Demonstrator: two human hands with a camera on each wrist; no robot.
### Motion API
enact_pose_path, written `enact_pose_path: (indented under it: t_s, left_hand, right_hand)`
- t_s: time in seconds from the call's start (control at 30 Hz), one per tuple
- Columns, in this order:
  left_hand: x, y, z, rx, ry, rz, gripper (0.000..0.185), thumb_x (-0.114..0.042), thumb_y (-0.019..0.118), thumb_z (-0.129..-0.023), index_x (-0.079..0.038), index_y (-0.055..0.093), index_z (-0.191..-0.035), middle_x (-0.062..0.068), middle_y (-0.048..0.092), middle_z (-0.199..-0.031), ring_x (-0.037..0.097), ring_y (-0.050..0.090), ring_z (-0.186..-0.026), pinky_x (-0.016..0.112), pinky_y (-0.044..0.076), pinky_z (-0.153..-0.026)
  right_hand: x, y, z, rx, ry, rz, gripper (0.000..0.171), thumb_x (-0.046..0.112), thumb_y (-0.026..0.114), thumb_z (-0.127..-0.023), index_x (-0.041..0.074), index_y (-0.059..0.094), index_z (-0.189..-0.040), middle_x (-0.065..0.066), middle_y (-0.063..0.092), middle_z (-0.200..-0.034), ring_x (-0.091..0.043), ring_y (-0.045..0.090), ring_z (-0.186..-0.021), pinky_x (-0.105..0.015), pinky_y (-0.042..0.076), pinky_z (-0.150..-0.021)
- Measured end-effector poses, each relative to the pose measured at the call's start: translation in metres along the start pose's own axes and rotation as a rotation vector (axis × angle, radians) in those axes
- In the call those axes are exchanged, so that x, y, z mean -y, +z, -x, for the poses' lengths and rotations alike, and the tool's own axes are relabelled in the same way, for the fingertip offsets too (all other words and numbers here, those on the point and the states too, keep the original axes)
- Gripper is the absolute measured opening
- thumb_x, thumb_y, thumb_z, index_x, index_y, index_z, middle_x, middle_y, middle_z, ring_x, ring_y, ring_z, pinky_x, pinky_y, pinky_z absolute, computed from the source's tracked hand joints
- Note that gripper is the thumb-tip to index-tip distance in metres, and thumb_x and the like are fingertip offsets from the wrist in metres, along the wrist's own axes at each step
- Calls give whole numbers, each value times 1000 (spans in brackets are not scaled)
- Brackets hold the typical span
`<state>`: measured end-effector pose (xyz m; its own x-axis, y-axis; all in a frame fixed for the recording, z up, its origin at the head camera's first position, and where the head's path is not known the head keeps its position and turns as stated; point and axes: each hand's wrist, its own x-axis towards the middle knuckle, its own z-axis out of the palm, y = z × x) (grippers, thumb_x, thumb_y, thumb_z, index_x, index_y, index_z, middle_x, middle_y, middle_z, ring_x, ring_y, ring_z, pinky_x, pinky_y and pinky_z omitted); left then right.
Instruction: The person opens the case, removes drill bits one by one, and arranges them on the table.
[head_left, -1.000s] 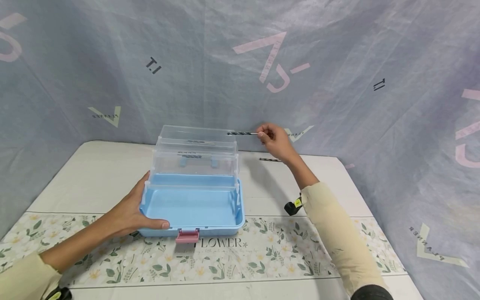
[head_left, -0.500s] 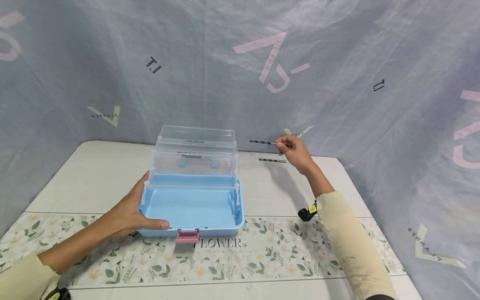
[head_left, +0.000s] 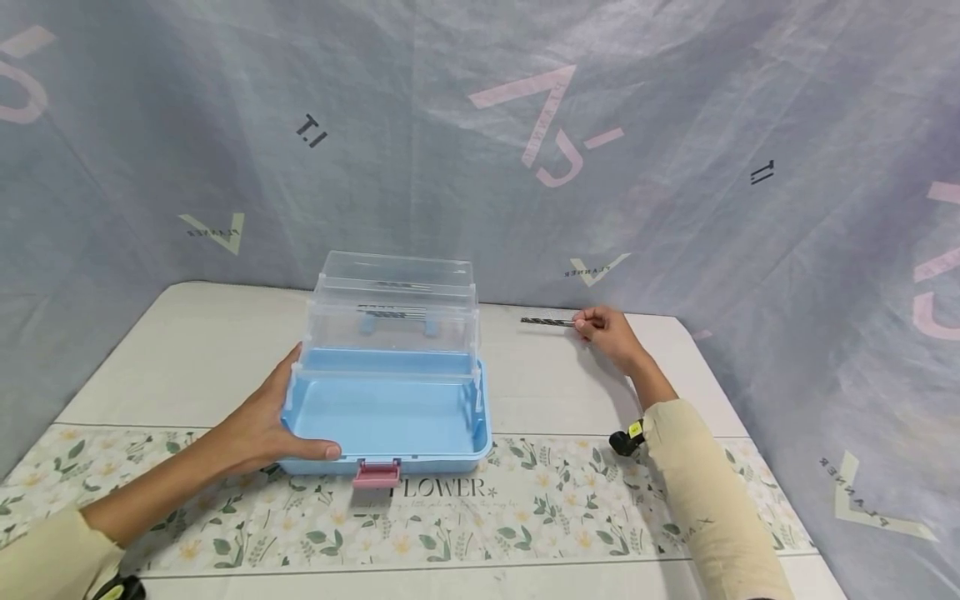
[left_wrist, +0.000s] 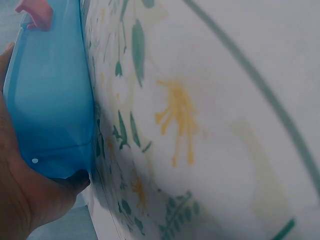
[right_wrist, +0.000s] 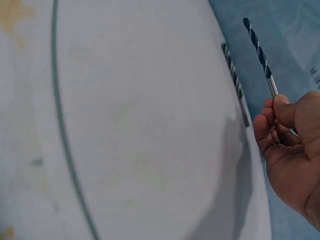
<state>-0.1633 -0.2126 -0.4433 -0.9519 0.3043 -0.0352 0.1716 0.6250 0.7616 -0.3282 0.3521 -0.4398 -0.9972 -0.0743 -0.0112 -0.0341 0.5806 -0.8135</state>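
Observation:
My right hand (head_left: 609,335) pinches the smooth shank of a drill bit (right_wrist: 260,54) between thumb and fingers, its dark fluted end pointing left. A second drill bit (right_wrist: 234,75) lies on the table just beside it; in the head view the two nearly overlap. My left hand (head_left: 258,425) holds the left end of a blue toolbox (head_left: 382,417), thumb along the front rim, the other fingers mostly hidden behind the side. The toolbox stands opened, its clear upper part (head_left: 393,342) raised at the back. Several dark bits (head_left: 393,312) show through the clear plastic.
A pink latch (head_left: 377,475) hangs at the toolbox's front. The white table (head_left: 540,383) carries a floral strip (head_left: 570,500) along its front. Grey printed cloth (head_left: 405,150) rises behind the table and at both sides.
My right hand has moved right and down with the drill bit, from beside the clear upper part to the bit on the table. The left hand and the toolbox have stayed still.

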Motion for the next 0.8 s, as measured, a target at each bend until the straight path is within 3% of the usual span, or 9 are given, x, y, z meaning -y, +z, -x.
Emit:
enact_pose_path:
  t_s: [0.2,0.43,0.63,0.8]
  left_hand:
    - [-1,0,0,-2,-1,-3,165,-44,105,-76,-15,-19,-181,38,13,-184,68,31,-161,90,41,-113]
    - [-1,0,0,-4,1,3,165,-43,105,-76,-14,-19,-181,38,16,-183,67,35,-160,89,42,-113]
    - [-3,-1,0,7,-20,-13,165,-47,104,-77,-18,-21,-180,38,9,-185,70,27,-162,90,40,-114]
    - [-2,-1,0,3,-19,-10,166,-47,105,-76,-16,-20,-180,38,12,-184,68,31,-162,89,41,-114]
  right_hand:
    - [-16,2,-4,-8,42,40,29,17,63,-118,-7,72,-132,-11,76,-106,-7,67,-85,-21,55,-76]
    - [-17,3,-9,2,39,44,30,18,63,-118,-6,73,-132,-14,76,-110,-10,68,-87,-23,58,-77]
    - [-19,4,-9,-55,1,171,26,20,67,-116,-1,78,-126,-10,75,-106,-16,61,-89,-28,50,-76]
    - [-18,6,-8,-64,4,235,24,20,67,-115,1,81,-123,-10,72,-102,-21,55,-87,-33,45,-77]
